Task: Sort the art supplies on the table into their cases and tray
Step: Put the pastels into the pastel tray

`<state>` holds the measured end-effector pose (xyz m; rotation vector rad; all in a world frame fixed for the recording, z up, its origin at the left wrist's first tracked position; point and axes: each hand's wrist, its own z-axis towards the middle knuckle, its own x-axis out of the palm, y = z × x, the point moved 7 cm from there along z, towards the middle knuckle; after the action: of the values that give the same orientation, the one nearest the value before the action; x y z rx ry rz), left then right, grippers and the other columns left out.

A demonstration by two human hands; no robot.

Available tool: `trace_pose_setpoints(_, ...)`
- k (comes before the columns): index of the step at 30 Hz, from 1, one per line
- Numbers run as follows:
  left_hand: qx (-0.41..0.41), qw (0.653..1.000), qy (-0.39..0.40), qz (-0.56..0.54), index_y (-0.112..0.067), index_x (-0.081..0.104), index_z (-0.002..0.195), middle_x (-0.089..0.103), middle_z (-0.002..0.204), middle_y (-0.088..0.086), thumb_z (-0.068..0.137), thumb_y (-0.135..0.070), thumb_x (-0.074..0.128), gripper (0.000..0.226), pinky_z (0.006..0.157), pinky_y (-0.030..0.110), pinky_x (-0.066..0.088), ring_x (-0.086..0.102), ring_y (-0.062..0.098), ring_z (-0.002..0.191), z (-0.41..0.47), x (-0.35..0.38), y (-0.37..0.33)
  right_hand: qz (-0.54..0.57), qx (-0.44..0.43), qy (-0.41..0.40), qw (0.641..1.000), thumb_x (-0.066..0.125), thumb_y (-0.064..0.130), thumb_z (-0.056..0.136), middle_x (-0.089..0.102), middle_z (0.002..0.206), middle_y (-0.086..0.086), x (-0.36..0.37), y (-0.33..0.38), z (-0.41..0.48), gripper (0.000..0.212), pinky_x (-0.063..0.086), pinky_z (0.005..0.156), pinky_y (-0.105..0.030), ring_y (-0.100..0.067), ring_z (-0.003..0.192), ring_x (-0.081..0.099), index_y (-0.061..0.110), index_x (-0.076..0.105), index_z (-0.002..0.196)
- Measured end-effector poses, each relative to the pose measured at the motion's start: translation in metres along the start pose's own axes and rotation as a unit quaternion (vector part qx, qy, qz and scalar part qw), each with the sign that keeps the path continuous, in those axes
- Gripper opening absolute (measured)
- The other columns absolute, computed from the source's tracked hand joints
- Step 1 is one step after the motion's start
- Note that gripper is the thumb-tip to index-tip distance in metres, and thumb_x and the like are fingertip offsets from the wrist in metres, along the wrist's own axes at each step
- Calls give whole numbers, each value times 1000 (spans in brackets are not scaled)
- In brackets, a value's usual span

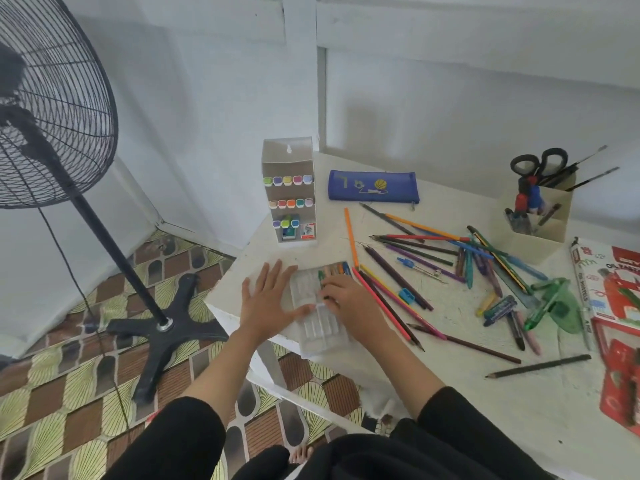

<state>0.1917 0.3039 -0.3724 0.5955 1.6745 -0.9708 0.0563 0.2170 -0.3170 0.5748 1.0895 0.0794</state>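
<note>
Closest to the person, both black-sleeved arms reach over the near-left corner of the white table (450, 393). A clear ribbed plastic tray (313, 323) lies there, slightly overhanging the edge. The left hand (268, 299) lies flat with fingers spread wide, thumb against the tray's left side. The right hand (346, 299) rests on the tray with fingers curled down by a row of coloured crayons (336, 270) filling the tray's far end. I cannot tell whether it pinches one.

Just right of that hand, long coloured pencils (398, 296) lie scattered, with a small blue sharpener (407, 295) among them. A dark pencil (540, 366) lies apart, nearer the front. Further right are loose oil pastel sticks (498, 306) and a green see-through protractor (564, 306), then a printed oil pastel box (609, 282) and a red flat case (620, 375) at the table's right edge.

Beyond the tray stands a white upright marker box (289, 192) with coloured caps in rows. Right of it lies a blue zip pencil pouch (372, 186). A beige pen holder (540, 223) with black-handled scissors (540, 161) stands far right. On the floor to the left stands a black pedestal fan (52, 98).
</note>
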Motion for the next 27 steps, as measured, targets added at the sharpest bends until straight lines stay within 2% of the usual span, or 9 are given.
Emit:
trace_pose_setpoints(2, -1, 1000, 2, 5, -46, 4, 148, -9, 159, -15, 47, -101, 1, 115, 115, 49, -9, -16, 9, 145, 0, 1, 0, -32, -14, -7, 999, 67, 10, 76, 69, 90, -7, 2, 2, 1, 9, 53, 72, -27, -23, 86, 65, 7, 71, 83)
trace_pose_setpoints(7, 0, 1000, 2, 20, -44, 2, 148, -10, 159, -14, 49, -100, -2, 114, 115, 50, -9, -16, 10, 145, 1, 3, 0, -63, -3, 19, 998, 44, 27, 87, 66, 103, -1, 12, 5, -9, 34, 49, 81, -32, -20, 100, 60, 13, 60, 114)
trace_pose_setpoints(10, 2, 1000, -3, 16, -44, 3, 148, -8, 159, -13, 52, -99, 1, 111, 115, 51, -7, -15, 11, 145, 2, 4, 1, -58, 7, 27, 998, 42, 27, 87, 66, 104, 2, 8, 2, -12, 29, 49, 85, -35, -19, 108, 55, 17, 61, 106)
trace_pose_setpoints(13, 3, 999, -4, 34, -42, 2, 149, -9, 159, -12, 58, -95, 9, 106, 116, 52, -4, -15, 12, 146, 2, 5, 0, -5, 29, 61, 998, 53, 16, 87, 63, 116, -5, 7, -7, -14, 28, 46, 95, -41, -24, 118, 50, 13, 62, 114)
trace_pose_setpoints(15, 3, 999, -3, 41, -42, 1, 149, -10, 159, -12, 61, -91, 10, 101, 116, 53, -4, -15, 13, 146, 2, 5, -1, 34, 43, 93, 994, 57, 14, 89, 50, 134, -4, 7, -13, -16, 35, 40, 105, -37, -17, 128, 41, 19, 57, 124)
trace_pose_setpoints(17, 6, 999, 4, 52, -40, -3, 150, -13, 159, -11, 60, -92, 5, 104, 116, 54, -5, -16, 15, 145, 1, 5, -2, 84, 71, 100, 989, 54, 14, 93, 29, 148, 7, 0, -20, -19, 39, 26, 111, -27, -3, 138, 19, 24, 52, 130)
trace_pose_setpoints(19, 7, 999, 5, 51, -39, -5, 150, -15, 159, -9, 60, -93, 1, 105, 115, 54, -6, -18, 16, 145, 0, 5, -2, 122, 98, 58, 986, 52, 8, 93, 30, 142, 14, -16, -31, -23, 34, 17, 109, -18, 3, 136, 8, 19, 57, 124)
trace_pose_setpoints(22, 2, 999, 9, 52, -39, -8, 150, -16, 159, -7, 63, -88, 3, 101, 115, 55, -8, -20, 18, 145, 0, 6, -4, 102, 132, -50, 985, 58, 2, 90, 57, 127, 3, -53, -64, -41, 22, 22, 112, -26, -8, 136, 25, 12, 68, 107)
trace_pose_setpoints(27, -13, 999, 14, 27, -37, -4, 150, -16, 159, -3, 60, -90, 7, 105, 111, 59, -11, -21, 22, 144, 2, 10, -11, -42, 250, -140, 957, 66, -7, 78, 70, 100, -8, -116, -132, -92, 23, 26, 101, -24, -35, 109, 56, 12, 72, 87)
